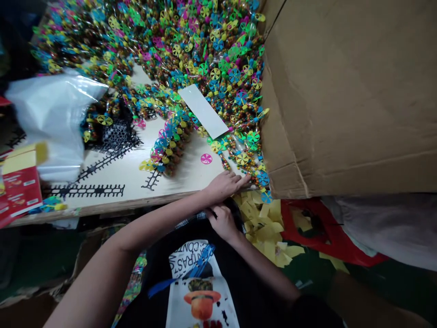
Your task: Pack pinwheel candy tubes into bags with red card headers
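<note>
My left hand (227,186) rests at the table's front edge. Its index finger stretches right, to the small clear tubes of colored candy balls (247,171) beside the cardboard box; I see nothing held in it. Just below, in front of my dark shirt, my right hand (222,222) has its fingers curled in, and whatever they may hold is hidden. Beyond my left hand lie a loose pink fan wheel (206,158) and a row of candy tubes topped with fan wheels (172,141), set in a black toothed strip (151,180).
A large heap of fan-topped candy tubes (191,41) covers the table's back, with a white card strip (204,111) on it. A cardboard box (351,100) blocks the right. Black strips (99,190), a plastic bag (51,118) and red printed cards (21,184) lie left.
</note>
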A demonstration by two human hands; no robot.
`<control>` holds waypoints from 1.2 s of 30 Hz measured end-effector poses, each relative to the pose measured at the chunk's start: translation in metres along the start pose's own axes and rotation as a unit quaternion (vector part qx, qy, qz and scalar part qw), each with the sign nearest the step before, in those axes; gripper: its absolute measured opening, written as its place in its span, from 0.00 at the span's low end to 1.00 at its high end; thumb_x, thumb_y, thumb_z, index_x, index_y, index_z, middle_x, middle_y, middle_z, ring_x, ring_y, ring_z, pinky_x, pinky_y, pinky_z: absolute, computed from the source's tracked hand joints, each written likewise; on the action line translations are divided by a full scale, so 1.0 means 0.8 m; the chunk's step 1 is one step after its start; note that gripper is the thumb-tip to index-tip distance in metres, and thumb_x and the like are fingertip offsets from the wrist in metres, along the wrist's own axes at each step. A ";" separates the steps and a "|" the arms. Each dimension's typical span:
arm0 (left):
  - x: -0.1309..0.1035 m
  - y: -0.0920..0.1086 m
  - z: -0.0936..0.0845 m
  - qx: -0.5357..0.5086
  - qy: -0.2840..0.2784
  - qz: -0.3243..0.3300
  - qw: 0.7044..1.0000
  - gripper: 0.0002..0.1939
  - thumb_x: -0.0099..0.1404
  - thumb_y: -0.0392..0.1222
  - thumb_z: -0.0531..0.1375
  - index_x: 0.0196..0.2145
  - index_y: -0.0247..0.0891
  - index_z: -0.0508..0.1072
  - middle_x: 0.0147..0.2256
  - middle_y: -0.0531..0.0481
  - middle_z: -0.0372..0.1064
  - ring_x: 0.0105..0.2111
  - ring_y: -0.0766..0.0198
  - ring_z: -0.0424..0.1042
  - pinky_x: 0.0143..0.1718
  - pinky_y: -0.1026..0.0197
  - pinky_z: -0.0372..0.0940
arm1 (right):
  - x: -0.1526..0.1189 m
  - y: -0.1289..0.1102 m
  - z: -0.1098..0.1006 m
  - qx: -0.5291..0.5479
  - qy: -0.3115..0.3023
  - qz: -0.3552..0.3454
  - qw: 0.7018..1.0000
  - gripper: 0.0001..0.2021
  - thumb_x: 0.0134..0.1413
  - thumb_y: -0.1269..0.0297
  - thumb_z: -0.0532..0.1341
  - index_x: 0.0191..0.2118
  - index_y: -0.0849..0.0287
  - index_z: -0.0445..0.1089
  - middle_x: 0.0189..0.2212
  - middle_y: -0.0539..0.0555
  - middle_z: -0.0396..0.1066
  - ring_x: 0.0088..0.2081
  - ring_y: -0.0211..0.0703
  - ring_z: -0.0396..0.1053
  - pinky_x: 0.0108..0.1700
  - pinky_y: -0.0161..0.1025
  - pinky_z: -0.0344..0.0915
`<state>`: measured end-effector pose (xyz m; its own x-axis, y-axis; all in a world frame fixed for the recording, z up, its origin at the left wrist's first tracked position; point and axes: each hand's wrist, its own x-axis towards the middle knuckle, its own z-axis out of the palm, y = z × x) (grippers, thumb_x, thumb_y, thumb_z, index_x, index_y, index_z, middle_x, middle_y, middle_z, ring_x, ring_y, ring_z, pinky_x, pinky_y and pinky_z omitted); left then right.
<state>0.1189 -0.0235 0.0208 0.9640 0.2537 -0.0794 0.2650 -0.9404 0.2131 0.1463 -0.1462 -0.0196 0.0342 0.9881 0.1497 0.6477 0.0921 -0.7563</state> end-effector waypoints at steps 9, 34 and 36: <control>-0.019 0.004 0.004 0.102 0.036 0.051 0.993 0.30 0.66 0.30 0.47 0.65 0.39 0.48 0.43 0.39 0.71 0.41 0.58 0.69 0.38 0.58 0.57 | -0.002 -0.007 0.003 -0.004 -0.026 0.007 1.000 0.10 0.58 0.69 0.55 0.35 0.58 0.75 0.30 0.57 0.76 0.33 0.46 0.73 0.37 0.38 0.68; -0.210 -0.191 -0.071 -0.178 0.450 -0.482 0.730 0.08 0.64 0.44 0.52 0.34 0.38 0.67 0.29 0.51 0.65 0.29 0.64 0.65 0.31 0.63 0.60 | 0.302 -0.015 -0.035 0.196 0.103 0.077 0.972 0.22 0.53 0.46 0.54 0.44 0.58 0.68 0.38 0.56 0.73 0.34 0.42 0.71 0.32 0.38 0.68; -0.212 -0.192 -0.070 -0.192 0.431 -0.490 0.733 0.11 0.61 0.46 0.55 0.36 0.37 0.69 0.32 0.48 0.65 0.32 0.62 0.66 0.34 0.61 0.62 | 0.324 0.000 -0.010 0.186 0.062 0.106 0.975 0.26 0.52 0.44 0.53 0.48 0.59 0.66 0.44 0.59 0.71 0.39 0.45 0.71 0.33 0.40 0.69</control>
<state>-0.0837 0.0904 0.0560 -0.0828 0.9690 0.2326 0.6658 -0.1199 0.7365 0.1614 0.1085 0.0246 0.2448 0.9693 0.0231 0.2966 -0.0521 -0.9536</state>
